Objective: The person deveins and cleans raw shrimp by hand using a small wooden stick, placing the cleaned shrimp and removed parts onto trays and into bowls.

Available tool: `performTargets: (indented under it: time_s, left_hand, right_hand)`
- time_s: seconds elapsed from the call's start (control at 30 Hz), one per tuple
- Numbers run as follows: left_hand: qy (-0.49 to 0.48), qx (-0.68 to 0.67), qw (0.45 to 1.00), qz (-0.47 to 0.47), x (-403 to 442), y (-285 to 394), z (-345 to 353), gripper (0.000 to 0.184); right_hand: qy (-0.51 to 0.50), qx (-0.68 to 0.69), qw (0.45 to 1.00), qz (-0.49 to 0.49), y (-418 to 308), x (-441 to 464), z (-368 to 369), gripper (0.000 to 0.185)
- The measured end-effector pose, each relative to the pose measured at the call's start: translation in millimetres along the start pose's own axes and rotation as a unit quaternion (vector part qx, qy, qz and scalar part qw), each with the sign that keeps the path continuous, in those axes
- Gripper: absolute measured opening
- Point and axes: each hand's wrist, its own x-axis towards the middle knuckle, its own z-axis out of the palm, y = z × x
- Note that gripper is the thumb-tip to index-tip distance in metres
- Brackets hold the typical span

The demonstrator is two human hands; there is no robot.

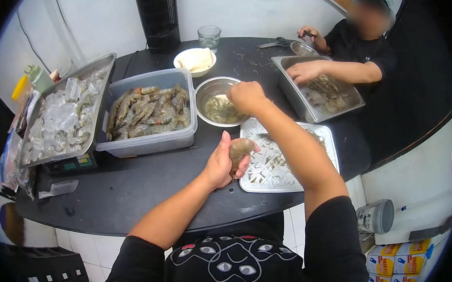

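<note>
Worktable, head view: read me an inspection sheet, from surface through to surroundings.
Surface: black table, scraps near its far edge.
Working items: one shrimp in hand, a tub of more, steel bowl, white tray, ice.
Clutter: glass, scissors.
Grip: left hand closed around the shrimp; right hand over the bowl's right side, hold unclear.
Cables: dark cable on the left wall.
Surroundings: co-worker with one hand in a steel pan; bucket at right.

Shrimp: grey-brown | tray: white (crisscross lattice) | table: black
</note>
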Motion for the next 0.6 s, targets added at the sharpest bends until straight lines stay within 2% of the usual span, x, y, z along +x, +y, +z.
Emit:
performTargets:
  time_s: [0.13, 0.23, 0.33, 0.43, 0.53, 0.6]
  left_hand:
    - [0.012, -0.009, 1.000, -0.012, 0, 2, -1, 0.083]
    - [0.050, 0.046, 0.997, 0.020, 2, 2, -2, 0.080]
    - [0.095, 0.104, 0.989, 0.050, 3, 1, -2, 0.075]
    - [0.125, 0.156, 0.979, 0.049, 2, 2, -2, 0.070]
    - [0.150, 0.176, 0.972, 0.049, 3, -1, -3, 0.061]
    - [0.178, 0.189, 0.964, 0.062, 4, -7, -4, 0.056]
  right_hand:
    - [-0.022, 0.032, 0.998, 0.047, -7, -7, -8, 0.019]
    - [0.018, 0.061, 0.995, 0.073, -3, -3, 5, 0.016]
    - [0.018, 0.052, 0.997, 0.053, 1, -4, 8, 0.018]
    - [0.009, 0.074, 0.993, 0.097, -2, -11, -7, 0.020]
    - [0.021, 0.071, 0.995, 0.061, 4, -11, 1, 0.020]
    - [0.037, 0.086, 0.992, 0.082, 2, -12, 5, 0.018]
